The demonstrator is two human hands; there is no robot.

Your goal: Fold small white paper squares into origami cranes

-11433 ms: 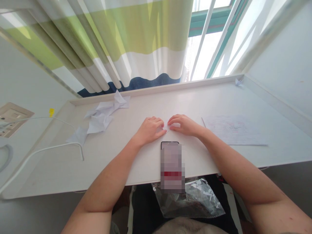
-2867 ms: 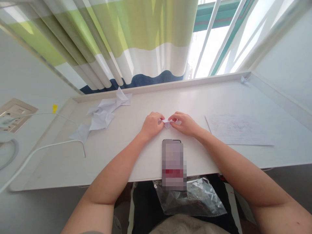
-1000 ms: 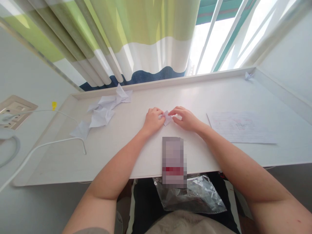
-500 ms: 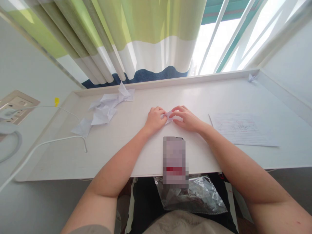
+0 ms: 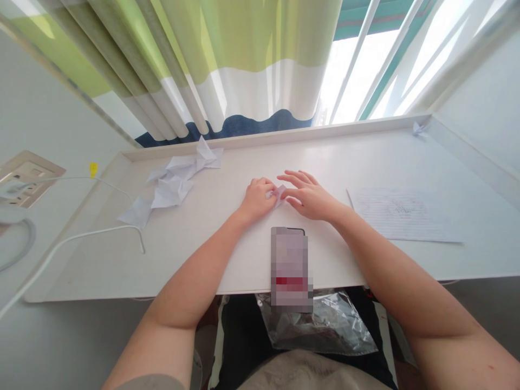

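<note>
A small folded white paper lies on the white desk between my hands. My left hand is closed on its left side, fingers bent and thumb pressed to it. My right hand has its fingers spread, with one fingertip touching or just over the paper's right edge; the others are raised off it. Nearer to me, a phone, pixelated, lies at the desk's front edge. Several folded white papers are grouped at the left of the desk.
A lined sheet with writing lies at the right of the desk. Another folded paper is in the far right corner. White cables cross the left side. A clear plastic bag rests on my lap.
The fingers of my right hand have lifted and spread away from the paper. My left hand has stayed in place on it.
</note>
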